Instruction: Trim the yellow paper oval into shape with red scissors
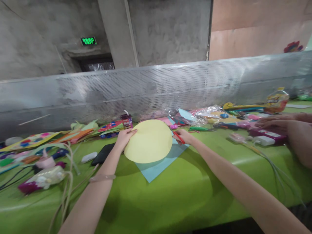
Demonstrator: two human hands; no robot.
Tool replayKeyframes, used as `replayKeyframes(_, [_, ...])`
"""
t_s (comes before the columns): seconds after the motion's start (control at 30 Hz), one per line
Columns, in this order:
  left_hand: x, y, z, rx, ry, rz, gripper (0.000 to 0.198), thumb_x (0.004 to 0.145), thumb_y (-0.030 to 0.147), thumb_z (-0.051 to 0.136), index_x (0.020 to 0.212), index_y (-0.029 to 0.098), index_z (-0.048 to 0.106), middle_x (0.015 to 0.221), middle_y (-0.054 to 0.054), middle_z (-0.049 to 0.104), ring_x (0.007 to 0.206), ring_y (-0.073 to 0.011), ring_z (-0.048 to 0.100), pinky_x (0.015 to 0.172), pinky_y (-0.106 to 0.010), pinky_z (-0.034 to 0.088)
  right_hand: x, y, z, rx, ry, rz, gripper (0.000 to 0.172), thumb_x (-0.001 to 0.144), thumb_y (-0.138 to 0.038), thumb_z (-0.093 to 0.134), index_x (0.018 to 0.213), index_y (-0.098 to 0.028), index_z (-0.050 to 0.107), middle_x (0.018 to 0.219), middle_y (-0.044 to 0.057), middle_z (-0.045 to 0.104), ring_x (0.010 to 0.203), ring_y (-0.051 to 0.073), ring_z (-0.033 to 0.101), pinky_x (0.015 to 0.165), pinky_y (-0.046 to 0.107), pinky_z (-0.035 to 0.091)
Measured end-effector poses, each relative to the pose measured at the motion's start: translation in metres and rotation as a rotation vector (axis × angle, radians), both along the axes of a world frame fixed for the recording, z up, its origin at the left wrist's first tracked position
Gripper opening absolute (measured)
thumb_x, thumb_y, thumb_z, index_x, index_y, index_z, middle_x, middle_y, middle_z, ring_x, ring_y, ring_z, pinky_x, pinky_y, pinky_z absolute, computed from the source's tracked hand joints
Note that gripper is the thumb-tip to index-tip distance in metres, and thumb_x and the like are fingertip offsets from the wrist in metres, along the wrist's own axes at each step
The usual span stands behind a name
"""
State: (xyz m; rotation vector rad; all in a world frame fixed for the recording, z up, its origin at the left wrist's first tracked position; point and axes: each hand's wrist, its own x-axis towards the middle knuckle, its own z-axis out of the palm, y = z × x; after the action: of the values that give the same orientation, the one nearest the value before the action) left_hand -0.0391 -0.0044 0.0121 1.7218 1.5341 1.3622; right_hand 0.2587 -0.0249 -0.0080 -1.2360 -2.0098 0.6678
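Observation:
A large rounded sheet of pale yellow paper (148, 141) is held up over the table in front of me. My left hand (126, 138) pinches its left edge between thumb and fingers. Red-handled scissors (179, 137) are in my right hand (184, 136), whose fingers are closed round the handles at the sheet's right edge. The blades are mostly hidden, so I cannot tell whether they touch the paper. Beneath the yellow sheet lies a light blue sheet of paper (152, 172), with one corner pointing towards me.
A dark cup with a straw (126, 119) stands behind my left hand. A black phone-like object (103, 154) and a white mouse-shaped object (89, 157) lie to the left, near cables. Craft papers (80, 133) line the back. At right are a juice bottle (277, 100) and another person's arm (298, 136).

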Motion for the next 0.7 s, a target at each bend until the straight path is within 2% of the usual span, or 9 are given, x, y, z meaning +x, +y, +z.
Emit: replayKeyframes(0.7, [-0.0025, 0.0026, -0.0015, -0.002, 0.035, -0.004, 0.046, 0.056, 0.047, 0.059, 0.088, 0.014, 0.066, 0.084, -0.006, 0.067, 0.072, -0.0208, 0.059, 0.065, -0.026, 0.042, 0.0017, -0.0011, 0.0032, 0.025, -0.060, -0.023, 0.019, 0.068, -0.022, 0.044, 0.050, -0.015, 0.043, 0.040, -0.002, 0.050, 0.033, 0.007, 0.046, 0.034, 0.017, 0.039])
